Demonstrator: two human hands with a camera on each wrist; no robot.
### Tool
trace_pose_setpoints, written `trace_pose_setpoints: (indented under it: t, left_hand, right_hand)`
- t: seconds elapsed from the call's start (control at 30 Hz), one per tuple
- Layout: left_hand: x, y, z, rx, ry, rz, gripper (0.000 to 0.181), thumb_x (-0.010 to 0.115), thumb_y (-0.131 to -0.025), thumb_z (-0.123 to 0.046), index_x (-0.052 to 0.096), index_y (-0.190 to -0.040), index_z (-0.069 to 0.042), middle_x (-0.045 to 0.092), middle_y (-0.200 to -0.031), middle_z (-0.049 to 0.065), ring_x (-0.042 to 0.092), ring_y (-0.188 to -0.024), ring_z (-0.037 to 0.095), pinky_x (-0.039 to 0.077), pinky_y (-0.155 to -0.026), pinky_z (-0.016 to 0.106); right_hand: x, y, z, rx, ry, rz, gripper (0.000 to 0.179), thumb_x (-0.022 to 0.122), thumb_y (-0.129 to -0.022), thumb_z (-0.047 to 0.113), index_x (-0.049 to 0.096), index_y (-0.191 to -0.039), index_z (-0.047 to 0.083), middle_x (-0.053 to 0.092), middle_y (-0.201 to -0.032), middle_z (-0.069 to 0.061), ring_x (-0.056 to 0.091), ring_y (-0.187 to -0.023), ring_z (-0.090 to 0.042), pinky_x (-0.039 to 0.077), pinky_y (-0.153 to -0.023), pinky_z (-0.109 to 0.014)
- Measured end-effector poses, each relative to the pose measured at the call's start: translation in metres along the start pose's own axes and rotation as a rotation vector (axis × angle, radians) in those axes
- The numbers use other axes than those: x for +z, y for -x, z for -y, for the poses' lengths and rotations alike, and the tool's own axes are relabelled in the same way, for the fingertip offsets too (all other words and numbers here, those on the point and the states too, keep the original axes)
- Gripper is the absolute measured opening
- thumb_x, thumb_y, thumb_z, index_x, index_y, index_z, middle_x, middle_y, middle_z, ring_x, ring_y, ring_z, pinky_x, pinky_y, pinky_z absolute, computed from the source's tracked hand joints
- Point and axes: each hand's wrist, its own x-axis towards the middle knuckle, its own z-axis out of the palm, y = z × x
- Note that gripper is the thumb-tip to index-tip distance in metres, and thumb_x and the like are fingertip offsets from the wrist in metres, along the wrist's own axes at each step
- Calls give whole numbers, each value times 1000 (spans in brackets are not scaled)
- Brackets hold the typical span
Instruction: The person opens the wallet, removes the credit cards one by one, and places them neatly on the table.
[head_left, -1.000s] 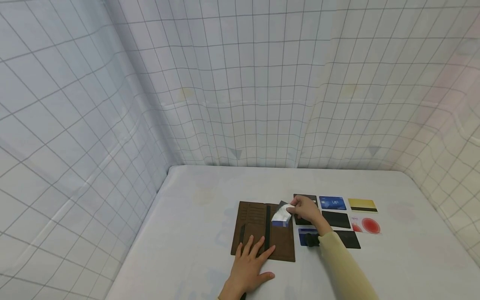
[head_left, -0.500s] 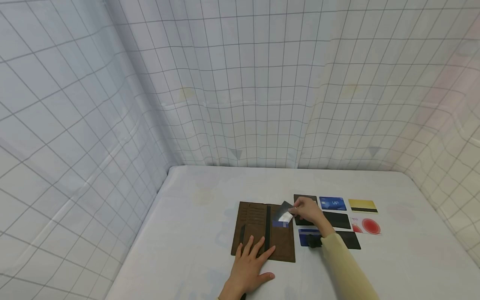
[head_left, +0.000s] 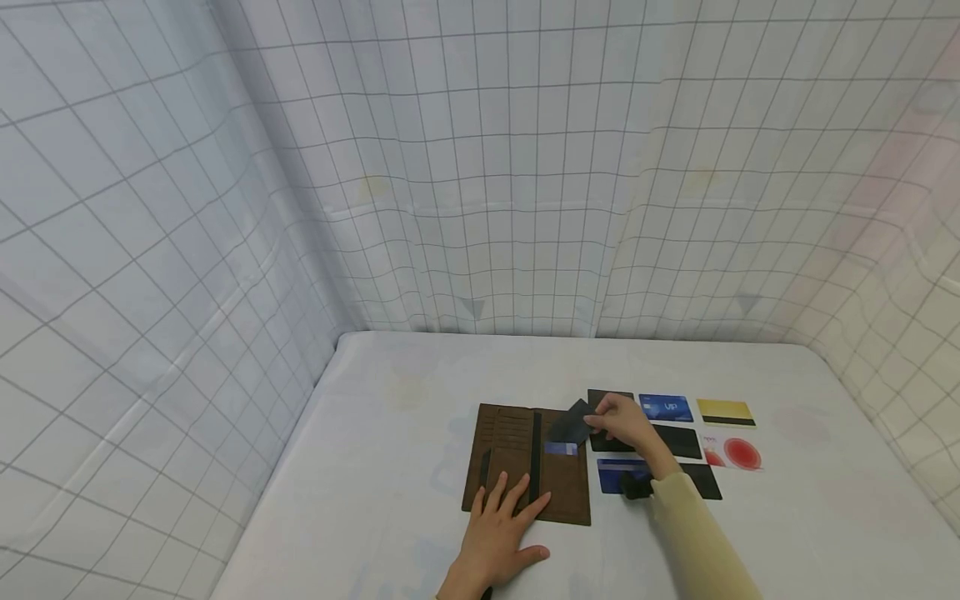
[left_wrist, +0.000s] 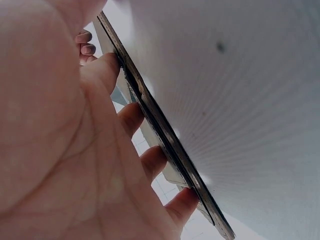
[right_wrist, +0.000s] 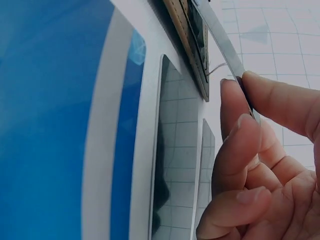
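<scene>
An open brown wallet (head_left: pixel 558 492) with card slots lies flat on the table. My left hand (head_left: pixel 495 533) rests on its lower edge, fingers spread; in the left wrist view those fingertips touch the wallet (left_wrist: pixel 155 122). Over the wallet's right half, my right hand (head_left: pixel 624 421) pinches a dark card (head_left: pixel 570 423) between thumb and fingertips, and the card tilts. Edge-on, this card (right_wrist: pixel 222 42) shows in the right wrist view. Just below it is a small blue-purple strip (head_left: pixel 561 448); whether that belongs to another card I cannot tell.
Right of the wallet lie several cards in rows: a blue VIP card (head_left: pixel 666 407), a yellow card (head_left: pixel 724 411), a white card with red circles (head_left: pixel 738 451), black ones (head_left: pixel 678 441) and a blue one (head_left: pixel 611 477) under my right wrist. Gridded white curtains surround the table.
My right hand has moved slightly right, and the card it pinches has drawn up and right with it. The card's silvery glare has turned dark. My left hand has stayed still.
</scene>
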Motion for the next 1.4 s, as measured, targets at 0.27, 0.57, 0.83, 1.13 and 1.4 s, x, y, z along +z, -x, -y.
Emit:
trace_pose_setpoints:
  t: [0.27, 0.57, 0.83, 1.13, 1.4]
  left_hand:
    - [1, 0, 1, 7, -5, -13, 68, 54, -84, -63, 37, -145, -38, 28, -152, 1, 20, -139, 34, 23, -100, 62]
    - [4, -2, 2, 18, 0, -20, 67, 54, -85, -61, 37, -145, -37, 29, -152, 2, 20, -139, 35, 23, -100, 63]
    - [0, -2, 1, 4, -11, -5, 68, 54, -84, -62, 37, -145, -38, 28, -152, 1, 20, -139, 34, 23, -101, 62]
    - [1, -2, 0, -4, -25, 4, 69, 53, -84, -64, 36, -145, -39, 27, -153, 0, 19, -139, 33, 23, -102, 61]
    - [2, -1, 0, 1, -18, -8, 69, 54, -84, -63, 37, -145, -38, 28, -152, 1, 20, -139, 34, 23, -101, 62]
  right_hand:
    - [-6, 8, -1, -9, -65, -12, 24, 68, -88, 21, 53, -91, 2, 68, -78, -6, 58, -66, -22, 46, -63, -35]
    - [-17, 19, 0, 27, -123, -80, 26, 69, -88, 23, 52, -92, 3, 69, -81, -7, 56, -65, -22, 43, -62, -33]
    - [-26, 32, -3, 44, -167, -130, 33, 67, -89, 29, 50, -97, 3, 69, -89, -11, 56, -69, -22, 43, -63, -32]
    - [-49, 51, -12, 52, -255, -225, 37, 70, -88, 29, 48, -98, 1, 69, -80, -8, 50, -58, -18, 41, -56, -30]
    - [-76, 79, -20, 49, -318, -309, 35, 71, -87, 28, 48, -97, 3, 68, -72, 3, 45, -53, -12, 40, -53, -28]
